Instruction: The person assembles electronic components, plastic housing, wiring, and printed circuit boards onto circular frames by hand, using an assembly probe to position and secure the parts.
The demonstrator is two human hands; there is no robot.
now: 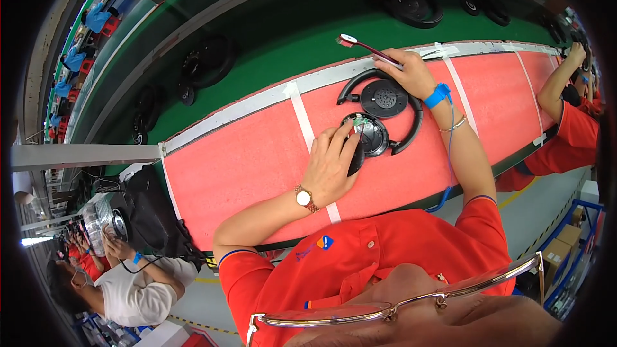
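A pair of black over-ear headphones (417, 127) lies on the pink mat. One ear cup (384, 97) shows a round, perforated black face. The nearer ear cup (373, 138) is opened up, with a green circuit board (359, 122) and thin wires in it. My left hand (331, 162) grips this nearer cup, its fingertips bent over the board's edge and a dark rounded part showing beside the index finger. Just beyond the farther cup, my right hand (414, 76) is closed around the handle of a toothbrush (369, 49), whose bristled head points left, away from the headphones.
A green conveyor belt (257, 83) runs behind the mat, carrying several black headphones (411, 5). White tape strips (299, 115) cross the mat. A blue wrist strap (438, 95) trails its cord down my right arm. Co-workers sit at both sides; a black bag (151, 209) stands at left.
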